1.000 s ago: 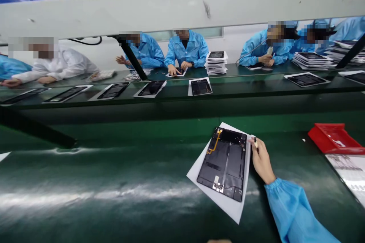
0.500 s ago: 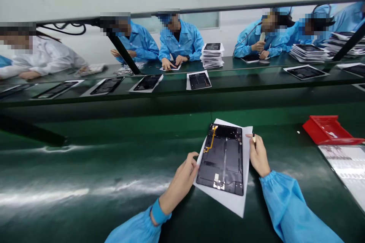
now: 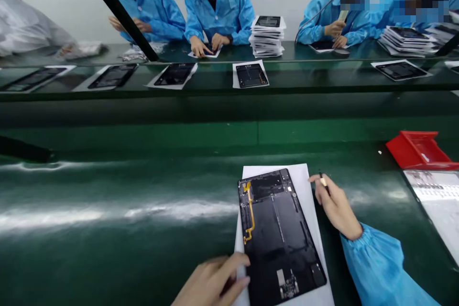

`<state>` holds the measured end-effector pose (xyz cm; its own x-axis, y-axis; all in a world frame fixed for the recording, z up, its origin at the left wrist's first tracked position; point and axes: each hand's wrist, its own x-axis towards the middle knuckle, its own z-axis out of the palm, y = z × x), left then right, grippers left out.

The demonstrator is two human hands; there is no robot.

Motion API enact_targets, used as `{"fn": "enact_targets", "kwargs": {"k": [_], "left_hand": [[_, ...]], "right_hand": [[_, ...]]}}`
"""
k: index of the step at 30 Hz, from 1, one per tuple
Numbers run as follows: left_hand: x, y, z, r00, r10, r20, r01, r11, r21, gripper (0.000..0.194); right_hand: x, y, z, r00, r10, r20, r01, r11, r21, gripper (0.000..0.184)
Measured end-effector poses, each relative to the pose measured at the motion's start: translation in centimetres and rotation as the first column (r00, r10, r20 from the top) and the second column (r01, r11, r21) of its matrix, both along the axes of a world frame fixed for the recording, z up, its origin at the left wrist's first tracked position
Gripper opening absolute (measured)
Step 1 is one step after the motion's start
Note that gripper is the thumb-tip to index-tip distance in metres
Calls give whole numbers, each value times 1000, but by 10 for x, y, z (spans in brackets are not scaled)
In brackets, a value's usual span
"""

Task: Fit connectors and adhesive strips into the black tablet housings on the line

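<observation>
An opened tablet (image 3: 267, 229) with its dark inside facing up lies askew on a white paper sheet (image 3: 301, 174). An orange flex cable (image 3: 251, 213) runs along the tablet's upper left side. My left hand (image 3: 215, 279) is at the tablet's lower left edge, fingers bent and apart, fingertips at the edge over the paper. To the right of the sheet is my right hand (image 3: 335, 205), its index fingertip by the paper's edge. A slim black tool (image 3: 324, 183) with a pale part sits between its fingers; its exact kind is unclear.
A red tray (image 3: 418, 150) and a spiral-bound pad (image 3: 435, 201) lie at the right. Across the bench runs a raised shelf (image 3: 304, 74) with several tablets on paper. Behind it, several people in blue work beside a tablet stack (image 3: 267, 40). Dark posts (image 3: 125, 24) slant nearby.
The tablet and sheet have come nearer, and the tablet has turned on the sheet. My left hand has moved down with them. My right hand has shifted slightly right. The view has tilted downward.
</observation>
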<state>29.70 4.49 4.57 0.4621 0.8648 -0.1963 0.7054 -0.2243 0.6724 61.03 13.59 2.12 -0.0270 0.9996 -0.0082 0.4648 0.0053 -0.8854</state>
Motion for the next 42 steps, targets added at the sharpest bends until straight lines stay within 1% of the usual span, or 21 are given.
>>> {"fn": "enact_targets", "kwargs": {"k": [2,4,5,7,9,12,14,17,21,23,24,26,28,32,34,38,42], "left_hand": [[10,21,2,1000,-5,27,3,998,64,13],[27,48,4,998,11,66,-20,991,131,16],[38,61,5,997,12,71,-22,989,148,15],[59,87,2,997,-6,79,-9,980,200,18],[76,106,-4,996,-2,91,-19,971,239,22],[90,121,-19,992,21,121,-54,960,275,20],[93,124,-27,992,17,126,-53,956,289,15],[93,123,-32,992,15,124,-50,956,289,16],[93,122,-29,992,11,124,-45,960,277,14],[94,121,-27,992,27,121,-60,959,276,10],[95,121,-27,992,38,123,-71,960,273,13],[96,122,-28,989,50,138,-85,961,262,18],[97,124,-30,986,43,160,-82,965,250,16],[95,126,-34,978,23,205,-69,973,220,18],[94,126,-35,978,20,206,-66,973,220,16],[93,125,-35,987,3,160,-42,969,242,14],[94,125,-37,992,-10,125,-24,964,264,12]], "right_hand": [[-2,2,7,994,-81,-79,84,996,36,32],[-6,4,11,983,-84,-161,97,992,77,34],[-7,5,11,981,-65,-183,85,991,105,36],[-11,6,8,985,-17,-170,43,988,151,43],[-13,5,1,993,21,-120,-4,990,143,46],[-15,4,-10,990,69,-121,-61,996,72,30],[-17,5,-14,979,100,-175,-92,994,53,21],[-17,6,-14,966,113,-233,-102,993,61,21],[-13,5,-9,986,33,-161,-19,996,90,45],[-11,3,-8,987,-9,-162,24,996,91,48],[-12,3,-7,985,-13,-173,29,996,90,45],[-14,3,-8,981,-5,-192,21,997,80,30],[-17,4,-9,979,-1,-204,15,998,68,21],[-21,6,-13,977,-42,-211,54,997,51,22],[-21,7,-15,978,-25,-206,39,997,63,20],[-18,6,-19,979,40,-201,-21,995,100,12],[-17,5,-21,987,45,-154,-26,992,127,9]]}}
